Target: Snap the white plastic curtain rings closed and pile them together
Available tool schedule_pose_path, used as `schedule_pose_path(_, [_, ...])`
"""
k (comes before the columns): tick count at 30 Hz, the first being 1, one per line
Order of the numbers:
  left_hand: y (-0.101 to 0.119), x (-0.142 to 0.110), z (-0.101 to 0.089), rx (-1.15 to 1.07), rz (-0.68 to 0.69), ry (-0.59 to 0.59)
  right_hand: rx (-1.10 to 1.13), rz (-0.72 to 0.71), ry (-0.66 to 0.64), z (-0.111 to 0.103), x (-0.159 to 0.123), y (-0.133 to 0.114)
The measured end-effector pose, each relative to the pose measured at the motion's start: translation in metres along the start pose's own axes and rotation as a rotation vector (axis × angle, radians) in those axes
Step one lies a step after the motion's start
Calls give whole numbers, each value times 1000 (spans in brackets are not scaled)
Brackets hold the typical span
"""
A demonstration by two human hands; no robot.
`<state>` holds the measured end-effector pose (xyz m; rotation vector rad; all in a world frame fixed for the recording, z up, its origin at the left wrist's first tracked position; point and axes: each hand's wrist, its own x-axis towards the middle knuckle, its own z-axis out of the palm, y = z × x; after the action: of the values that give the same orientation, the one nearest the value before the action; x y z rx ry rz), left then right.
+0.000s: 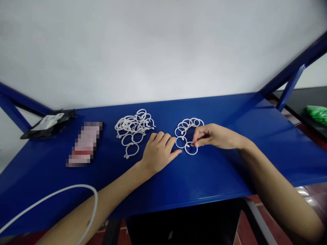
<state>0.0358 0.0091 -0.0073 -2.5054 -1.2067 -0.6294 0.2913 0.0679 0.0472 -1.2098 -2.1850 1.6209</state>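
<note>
A slim white ring (191,154) is lying nearly flat just right of the frame's centre, at the lower end of a curved row of rings (189,125). It is looking like light, fairly stiff plastic, probably smooth and a little slippery, so it is likely sliding easily and bending little; its thin rim is seeming the best place for taking hold. Being round, it is having no long axis; a small eyelet by its left edge, perhaps its own, is pointing leftward, though the overlap is making this uncertain. The right hand (196,143) is pinching the ring's upper rim, thumb and fingertips almost meeting. The left hand (160,149) is resting palm down, fingers loosely spread, thumb tip near the row; it is showing nothing in its hold. Left of it, a tangled pile of rings (131,124) is lying on the blue surface (217,177). Farther left, a pixelated flat object (84,144) and a black bag (48,124) are lying, while a white cord (81,185) is curving across the lower left.
</note>
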Motion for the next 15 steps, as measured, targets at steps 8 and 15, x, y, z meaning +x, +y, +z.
schedule_pose_path(8, [-3, 9, 8, 6, -22, 10, -221, 19, 69, 1, 0, -4])
schedule_pose_path(15, [-1, 7, 9, -8, -35, 16, -305, 22, 79, 3, -4, -7])
